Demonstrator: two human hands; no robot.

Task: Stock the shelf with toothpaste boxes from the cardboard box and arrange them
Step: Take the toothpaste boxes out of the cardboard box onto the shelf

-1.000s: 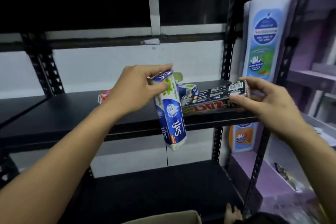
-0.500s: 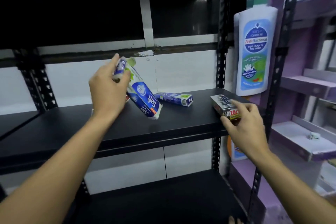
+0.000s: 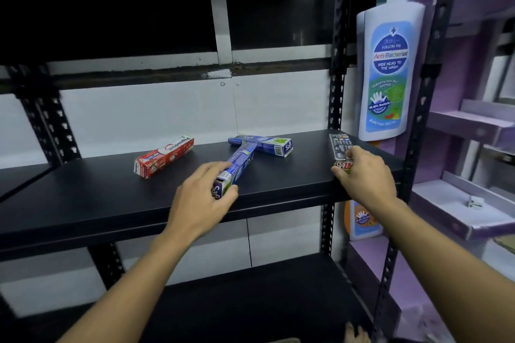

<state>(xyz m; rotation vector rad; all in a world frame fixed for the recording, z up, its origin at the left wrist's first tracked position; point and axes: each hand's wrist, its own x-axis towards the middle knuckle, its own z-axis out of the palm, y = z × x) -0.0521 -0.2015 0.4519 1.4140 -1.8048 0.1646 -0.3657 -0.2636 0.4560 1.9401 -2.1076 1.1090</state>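
The black metal shelf (image 3: 83,189) is barely stocked (four in all, askew) — a blue toothpaste carton (image 3: 239,161) is gripped by the left hand (image 3: 200,203), a dark printed carton (image 3: 340,145) by the right hand (image 3: 362,172).

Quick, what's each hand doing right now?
Left hand: grips the near blue toothpaste box.
Right hand: grips the dark toothpaste box.

Shelf (image 3: 69,198) left free; red box (image 3: 164,156) mid-shelf.

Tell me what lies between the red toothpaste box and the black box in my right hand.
In the head view, two: a back blue box lying crosswise, and a near blue box gripped by the left hand, pointing toward it.
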